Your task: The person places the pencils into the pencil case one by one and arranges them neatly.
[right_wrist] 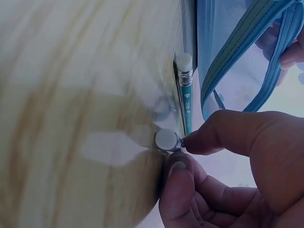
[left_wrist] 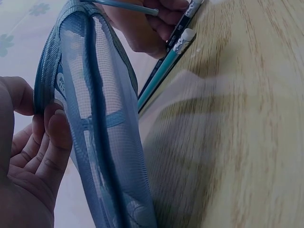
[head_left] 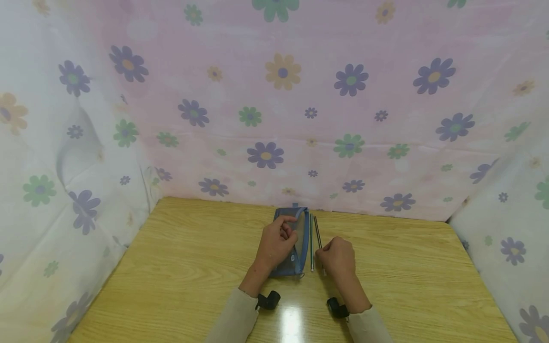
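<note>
A blue mesh zip pouch [head_left: 283, 269] lies on the table with its zipper open along one side. My left hand [head_left: 274, 243] is over it and pinches the zippered edge between thumb and fingers, holding the mouth apart. Just right of the pouch lies a green pencil [right_wrist: 187, 107] with a white eraser end towards me. Beside that is a black pencil [head_left: 317, 228], also with a white eraser. My right hand [head_left: 338, 255] pinches the black pencil close to its eraser end, thumb and fingertips low at the tabletop. Inside the pouch, the mesh shows no pencil.
The wood-grain table [head_left: 411, 281] ends at a flowered cloth [head_left: 317, 95] behind and at both sides. A black wrist camera [head_left: 269, 300] is strapped to my left wrist and another camera [head_left: 337, 308] to my right. A zipper pull [left_wrist: 128, 6] hangs at the pouch's near end.
</note>
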`<state>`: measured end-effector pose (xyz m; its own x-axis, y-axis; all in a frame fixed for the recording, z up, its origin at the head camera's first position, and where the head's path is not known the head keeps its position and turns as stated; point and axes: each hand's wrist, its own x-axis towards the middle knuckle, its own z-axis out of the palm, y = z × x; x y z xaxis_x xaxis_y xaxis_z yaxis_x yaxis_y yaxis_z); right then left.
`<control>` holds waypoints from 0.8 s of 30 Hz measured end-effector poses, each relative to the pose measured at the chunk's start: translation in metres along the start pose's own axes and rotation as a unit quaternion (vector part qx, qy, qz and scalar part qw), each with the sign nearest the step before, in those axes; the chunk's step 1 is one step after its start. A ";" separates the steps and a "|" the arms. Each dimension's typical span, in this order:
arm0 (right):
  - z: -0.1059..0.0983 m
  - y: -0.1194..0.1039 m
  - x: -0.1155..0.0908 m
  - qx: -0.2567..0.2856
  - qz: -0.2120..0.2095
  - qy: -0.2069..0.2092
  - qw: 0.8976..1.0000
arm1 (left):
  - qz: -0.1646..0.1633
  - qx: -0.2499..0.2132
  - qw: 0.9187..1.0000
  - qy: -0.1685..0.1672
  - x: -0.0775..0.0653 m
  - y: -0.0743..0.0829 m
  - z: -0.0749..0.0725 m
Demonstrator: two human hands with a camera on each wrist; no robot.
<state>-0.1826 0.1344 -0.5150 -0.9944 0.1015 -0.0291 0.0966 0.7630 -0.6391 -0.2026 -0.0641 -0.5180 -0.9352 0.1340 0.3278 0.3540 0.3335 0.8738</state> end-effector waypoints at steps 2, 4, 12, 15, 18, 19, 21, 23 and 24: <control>0.000 0.000 -0.001 -0.011 0.004 -0.001 1.000 | 0.000 -0.001 1.000 -0.001 0.000 0.000 0.000; -0.001 -0.001 -0.001 -0.021 0.009 -0.001 1.000 | 0.001 -0.001 1.000 -0.002 0.000 0.000 0.000; -0.001 0.000 0.000 -0.039 0.013 0.003 0.999 | 0.002 0.001 1.000 0.003 0.000 0.001 0.000; -0.001 0.000 0.000 -0.040 0.012 0.002 0.999 | 0.002 0.001 1.000 0.004 0.000 0.001 0.000; -0.001 0.000 0.000 -0.039 0.009 0.003 0.999 | 0.007 0.000 1.000 0.005 0.000 0.000 0.000; -0.002 0.000 -0.001 -0.038 0.008 0.003 0.999 | 0.009 -0.001 1.000 0.005 0.000 0.000 0.000; -0.003 0.000 -0.001 -0.036 0.006 0.003 0.999 | 0.013 -0.003 1.000 0.005 0.000 0.000 0.000; -0.004 0.000 -0.002 -0.033 0.005 0.002 0.999 | 0.014 -0.004 1.000 0.005 0.000 0.000 0.000; -0.004 0.000 -0.002 -0.032 0.005 0.000 0.999 | 0.015 -0.004 1.000 0.005 0.000 0.000 0.000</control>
<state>-0.1802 0.1370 -0.5115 -0.9933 0.1100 -0.0349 0.1093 0.8008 -0.5889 -0.2022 -0.0640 -0.5181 -0.9243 0.1343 0.3573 0.3817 0.3228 0.8661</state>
